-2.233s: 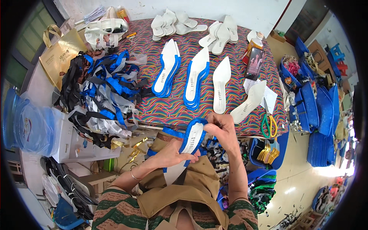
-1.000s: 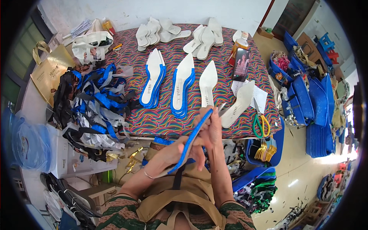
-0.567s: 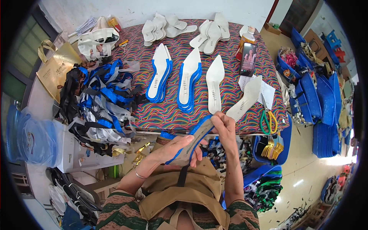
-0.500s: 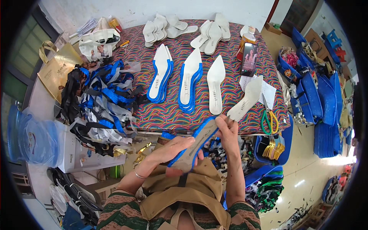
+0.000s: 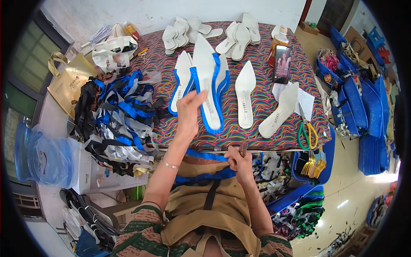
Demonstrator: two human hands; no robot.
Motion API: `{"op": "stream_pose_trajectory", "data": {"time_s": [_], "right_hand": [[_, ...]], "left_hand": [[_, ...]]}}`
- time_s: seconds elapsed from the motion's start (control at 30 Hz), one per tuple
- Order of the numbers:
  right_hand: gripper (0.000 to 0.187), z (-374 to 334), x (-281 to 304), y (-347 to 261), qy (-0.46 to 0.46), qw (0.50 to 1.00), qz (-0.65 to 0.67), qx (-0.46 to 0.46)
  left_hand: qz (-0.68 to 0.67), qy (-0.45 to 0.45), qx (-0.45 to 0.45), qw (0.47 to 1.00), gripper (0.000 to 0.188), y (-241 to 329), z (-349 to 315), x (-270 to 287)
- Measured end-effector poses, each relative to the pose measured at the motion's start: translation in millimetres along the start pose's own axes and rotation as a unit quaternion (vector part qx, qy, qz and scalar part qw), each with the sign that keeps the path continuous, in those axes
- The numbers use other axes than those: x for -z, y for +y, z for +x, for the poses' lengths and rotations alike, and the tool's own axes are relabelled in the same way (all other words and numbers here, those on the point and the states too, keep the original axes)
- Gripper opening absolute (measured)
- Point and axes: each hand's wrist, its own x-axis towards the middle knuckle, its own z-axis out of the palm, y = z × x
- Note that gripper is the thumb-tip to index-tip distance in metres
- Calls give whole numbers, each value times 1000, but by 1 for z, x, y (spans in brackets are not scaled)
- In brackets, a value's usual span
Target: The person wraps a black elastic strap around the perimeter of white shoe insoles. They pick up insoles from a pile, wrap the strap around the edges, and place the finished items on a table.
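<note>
My left hand (image 5: pixel 189 112) grips a white pointed shoe insole (image 5: pixel 203 58) by its edge, thumb on its upper face. Blue strip runs along the sides and heel of this insole. It is over a stack of blue-edged insoles (image 5: pixel 223 73), partly hiding it. By the table's front edge, my right hand (image 5: pixel 240 163) is closed around a slim dark tool (image 5: pixel 244 147), whose kind I cannot make out. A blue strip (image 5: pixel 205 155) stretches across my lap to that hand. Left of the insole lies another blue-edged stack (image 5: pixel 183 70).
Two plain white insoles, one upright (image 5: pixel 245 94) and one slanted (image 5: pixel 280 109), lie to the right. Scissors (image 5: pixel 307 135), a phone (image 5: pixel 281 64) and a bottle (image 5: pixel 280 37) are beyond. Tangled strips (image 5: pixel 124 103) heap at left; plain insole piles (image 5: pixel 237 40) stand at the back.
My left hand has carried the insole from over my lap up and forward to the stack, its white face now showing. My right hand has let go of it and moved down.
</note>
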Motion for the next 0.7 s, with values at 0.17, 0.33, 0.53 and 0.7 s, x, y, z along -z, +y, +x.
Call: {"op": "stream_pose_trajectory", "data": {"time_s": [0.17, 0.33, 0.53, 0.7], "right_hand": [[28, -6, 32, 25, 64, 990, -98, 74], [27, -13, 68, 43, 115, 945, -295, 77], [17, -7, 85, 72, 85, 881, -432, 172], [19, 3, 63, 85, 5, 835, -472, 282]], "left_hand": [[215, -7, 11, 976, 22, -38, 61, 14], [366, 80, -186, 908, 67, -94, 70, 18], [349, 60, -266, 897, 42, -48, -2, 22], [245, 55, -169, 953, 23, -32, -86, 58]]}}
